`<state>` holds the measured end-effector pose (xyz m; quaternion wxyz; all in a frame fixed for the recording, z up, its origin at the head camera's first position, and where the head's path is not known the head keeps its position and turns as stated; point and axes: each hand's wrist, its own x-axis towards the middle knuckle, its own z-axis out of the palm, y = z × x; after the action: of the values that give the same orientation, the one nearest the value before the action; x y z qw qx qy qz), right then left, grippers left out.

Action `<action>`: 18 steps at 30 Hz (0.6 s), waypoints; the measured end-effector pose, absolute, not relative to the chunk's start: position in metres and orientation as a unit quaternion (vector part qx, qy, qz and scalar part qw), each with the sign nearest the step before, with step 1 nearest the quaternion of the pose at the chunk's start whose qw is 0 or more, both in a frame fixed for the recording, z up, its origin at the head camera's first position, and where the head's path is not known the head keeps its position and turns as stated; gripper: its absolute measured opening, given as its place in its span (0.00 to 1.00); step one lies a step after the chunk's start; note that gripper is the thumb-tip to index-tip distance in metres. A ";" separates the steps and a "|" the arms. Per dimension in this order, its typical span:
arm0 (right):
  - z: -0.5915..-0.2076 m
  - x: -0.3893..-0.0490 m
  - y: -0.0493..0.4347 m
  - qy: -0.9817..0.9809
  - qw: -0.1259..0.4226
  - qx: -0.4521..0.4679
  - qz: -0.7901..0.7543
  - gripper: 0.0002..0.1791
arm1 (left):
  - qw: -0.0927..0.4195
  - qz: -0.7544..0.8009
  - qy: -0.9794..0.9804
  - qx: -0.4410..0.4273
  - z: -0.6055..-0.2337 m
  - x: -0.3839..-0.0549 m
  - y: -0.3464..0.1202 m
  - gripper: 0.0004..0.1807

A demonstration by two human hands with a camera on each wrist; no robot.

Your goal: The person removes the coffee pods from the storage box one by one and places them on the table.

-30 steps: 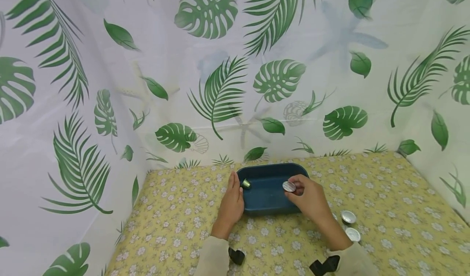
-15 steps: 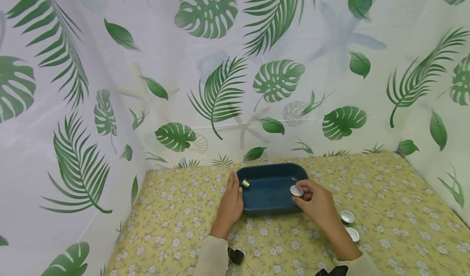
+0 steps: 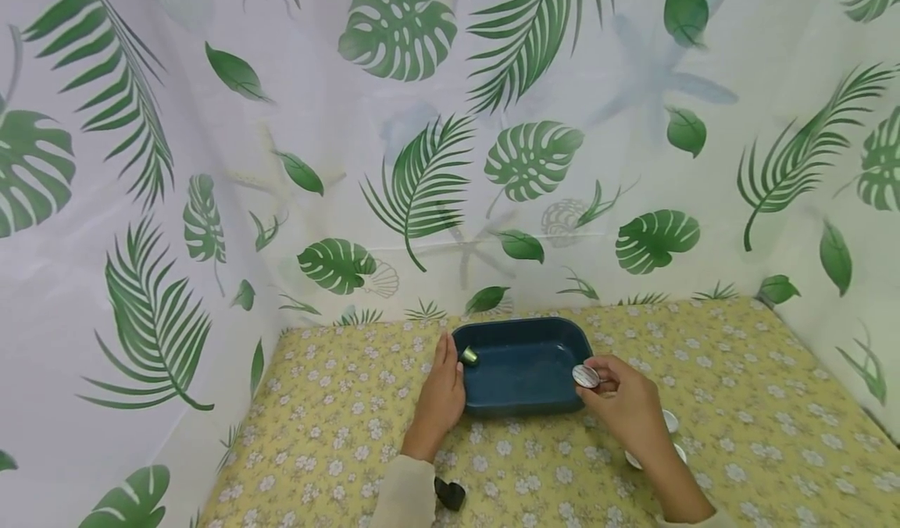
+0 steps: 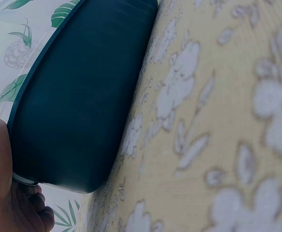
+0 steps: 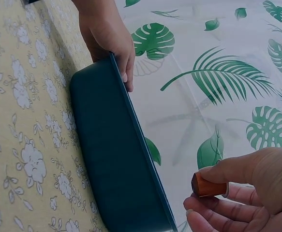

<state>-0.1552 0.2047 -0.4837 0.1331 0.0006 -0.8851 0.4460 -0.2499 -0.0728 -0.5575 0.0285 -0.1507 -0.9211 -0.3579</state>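
A dark blue rectangular tub (image 3: 516, 408) stands on the table, its long side toward me. My left hand (image 3: 441, 387) lies along its left end with fingers straight, touching the wall. Inside, at the left end, lies a green coffee capsule (image 3: 469, 355). My right hand (image 3: 626, 403) pinches another coffee capsule (image 3: 586, 376) between thumb and fingers, near the tub's front right corner, silver lid facing me. The right wrist view shows this capsule's orange-brown body (image 5: 211, 185) beside the tub's rim. Curled fingertips (image 4: 34, 208) show past the tub in the left wrist view.
Several capsules with pale lids, one of them a capsule (image 3: 670, 421) partly behind my right hand, lie on the table right of the tub. A yellow flowered cloth (image 3: 337, 419) covers the table. Leaf-printed white curtains (image 3: 450, 161) hang close behind and at both sides.
My right hand has drawn right and toward me with the capsule, from over the tub to its right edge. Left hand, tub and green capsule stay in place.
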 end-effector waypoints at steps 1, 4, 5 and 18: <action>-0.484 -0.154 0.205 -0.885 0.135 -0.001 0.446 0.22 | 0.030 -0.358 -0.921 -0.151 -0.558 -0.250 -0.073 0.31; -0.484 -0.151 0.207 -0.883 0.134 -0.009 0.450 0.23 | 0.029 -0.359 -0.921 -0.149 -0.558 -0.250 -0.073 0.31; -0.485 -0.150 0.208 -0.883 0.133 -0.011 0.451 0.23 | 0.029 -0.358 -0.921 -0.149 -0.559 -0.251 -0.073 0.31; -0.488 -0.138 0.219 -0.886 0.129 -0.056 0.442 0.25 | 0.027 -0.354 -0.923 -0.147 -0.559 -0.251 -0.073 0.32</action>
<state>-0.1382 0.2190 -0.4877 0.1291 -0.0564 -0.8859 0.4419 -0.2508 -0.0729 -0.5588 0.0273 -0.1468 -0.9231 -0.3544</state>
